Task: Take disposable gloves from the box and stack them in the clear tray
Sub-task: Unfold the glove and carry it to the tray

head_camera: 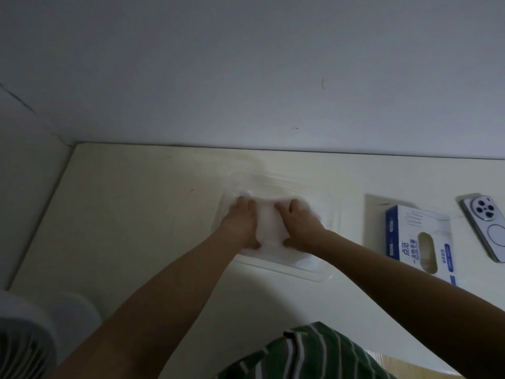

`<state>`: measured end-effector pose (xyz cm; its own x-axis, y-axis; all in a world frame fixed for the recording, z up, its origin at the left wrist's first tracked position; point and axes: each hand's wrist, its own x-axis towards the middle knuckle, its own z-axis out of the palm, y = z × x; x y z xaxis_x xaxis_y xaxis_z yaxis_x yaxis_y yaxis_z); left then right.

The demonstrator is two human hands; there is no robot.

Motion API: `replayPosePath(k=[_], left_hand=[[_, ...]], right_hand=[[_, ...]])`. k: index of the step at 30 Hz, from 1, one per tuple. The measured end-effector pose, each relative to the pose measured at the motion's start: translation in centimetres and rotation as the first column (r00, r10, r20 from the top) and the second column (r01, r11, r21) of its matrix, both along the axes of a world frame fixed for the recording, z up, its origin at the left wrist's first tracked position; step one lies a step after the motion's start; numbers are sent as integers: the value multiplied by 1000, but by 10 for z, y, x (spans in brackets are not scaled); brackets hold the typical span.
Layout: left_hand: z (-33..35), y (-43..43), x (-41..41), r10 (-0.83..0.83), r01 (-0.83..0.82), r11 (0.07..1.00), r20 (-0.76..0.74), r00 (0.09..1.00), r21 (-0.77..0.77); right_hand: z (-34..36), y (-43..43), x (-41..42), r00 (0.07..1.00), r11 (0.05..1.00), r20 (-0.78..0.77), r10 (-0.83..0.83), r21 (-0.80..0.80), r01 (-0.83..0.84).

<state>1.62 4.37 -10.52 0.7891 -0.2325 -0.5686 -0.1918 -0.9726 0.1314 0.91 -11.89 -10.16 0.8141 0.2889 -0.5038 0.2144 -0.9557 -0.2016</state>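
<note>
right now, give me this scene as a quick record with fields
left hand: on the gloves, left side
right hand: on the gloves, right side
gloves: white pile in the tray
tray: clear, on the table
box: right of the tray, apart, opening up
phone: right of the box, back up
fan: lower left corner of view

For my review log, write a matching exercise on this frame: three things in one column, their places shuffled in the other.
Things:
1 glove box
2 phone
3 gloves

Places:
a in the clear tray, pressed under the left hand and right hand
b at the far right of the table
c between the tray and the phone

Pairs: 1-c, 2-b, 3-a
</note>
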Motion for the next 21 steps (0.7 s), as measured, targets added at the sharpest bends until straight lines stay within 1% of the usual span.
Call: replayPosePath(k=[2,5,8,10,14,16,18,19,21], left_hand=[[-3,-2,0,-14,14,999,-17,1000,33],[-7,-4,2,1,1,999,-50,999,46],[-9,-6,3,27,-23,998,-64,998,55],[-9,-9,1,34,-32,998,-42,999,58],[-9,-15,-5,169,-167,984,-32,985,58],[-8,-16,-6,160,-159,985,-19,987,70],[-4,-16,-6,135,-130,987,-45,990,93],[-2,-17,-6,150,-143,985,-68,986,94],[6,-18,-5,205,-198,977,-103,973,76]], right_hand=[[-2,1,-3,998,997,-55,38,-72,-42],[-7,6,-4,995,990,-70,68,-122,-77],[-11,8,2,994,990,-85,72,-117,-82],[-12,7,9,993,987,-79,87,-127,-97],[-14,5,17,986,979,-74,147,-133,-155],[-13,3,17,982,975,-86,166,-138,-177],[-9,2,16,974,966,-102,200,-147,-214],[-4,1,16,969,961,-109,221,-144,-236],[10,-2,16,967,970,-122,222,-77,-232]])
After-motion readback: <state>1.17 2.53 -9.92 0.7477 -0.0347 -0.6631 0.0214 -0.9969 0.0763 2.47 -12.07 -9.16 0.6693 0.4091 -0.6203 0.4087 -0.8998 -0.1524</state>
